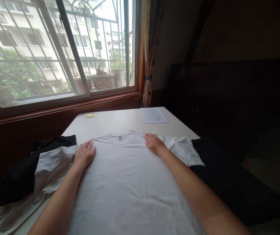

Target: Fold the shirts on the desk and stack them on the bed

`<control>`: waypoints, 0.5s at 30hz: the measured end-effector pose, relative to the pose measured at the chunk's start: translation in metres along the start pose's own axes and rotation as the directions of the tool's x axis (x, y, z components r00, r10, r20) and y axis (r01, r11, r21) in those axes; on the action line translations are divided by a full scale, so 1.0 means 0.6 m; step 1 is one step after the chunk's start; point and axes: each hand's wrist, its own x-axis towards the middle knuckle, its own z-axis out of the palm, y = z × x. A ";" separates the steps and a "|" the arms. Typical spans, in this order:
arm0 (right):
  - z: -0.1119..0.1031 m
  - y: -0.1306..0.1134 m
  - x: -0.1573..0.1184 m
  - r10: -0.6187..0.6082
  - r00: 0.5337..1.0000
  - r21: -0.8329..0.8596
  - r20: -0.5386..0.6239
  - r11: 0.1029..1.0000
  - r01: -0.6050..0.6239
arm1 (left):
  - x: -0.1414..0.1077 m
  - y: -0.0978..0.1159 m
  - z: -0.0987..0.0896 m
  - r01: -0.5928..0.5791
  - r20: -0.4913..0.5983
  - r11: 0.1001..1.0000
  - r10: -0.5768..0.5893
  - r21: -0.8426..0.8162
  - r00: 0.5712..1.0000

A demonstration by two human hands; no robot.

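A white T-shirt lies spread over the table, its round collar toward the far side and its body running down out of view at the bottom. My left hand rests flat on the left shoulder, beside the sleeve. On the right shoulder lies my right hand, palm down with fingers stretched out. Neither hand grasps the cloth. The right sleeve reaches past the table's edge; the left one lies over other clothes.
Dark clothing and a pale garment lie at the left. A white table bears a printed sheet and yellow sticky notes. Black cloth is at the right. A barred window and a tied curtain stand behind.
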 end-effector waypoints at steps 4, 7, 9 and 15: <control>-0.003 0.010 0.004 -0.147 0.985 0.028 0.094 0.989 0.145 | 0.002 -0.007 0.003 0.023 0.038 1.000 -0.022 -0.015 0.999; -0.006 0.015 0.008 -0.164 0.973 0.043 0.160 0.986 0.159 | 0.003 -0.007 0.007 0.041 0.064 0.999 -0.040 -0.023 0.997; -0.009 0.015 0.009 -0.152 0.970 0.045 0.190 0.988 0.146 | 0.005 -0.006 0.009 0.047 0.073 0.999 -0.045 -0.024 0.996; -0.008 -0.013 0.019 -0.095 0.972 0.032 0.213 0.995 0.090 | -0.001 -0.001 0.006 0.034 0.051 0.999 -0.033 -0.021 0.998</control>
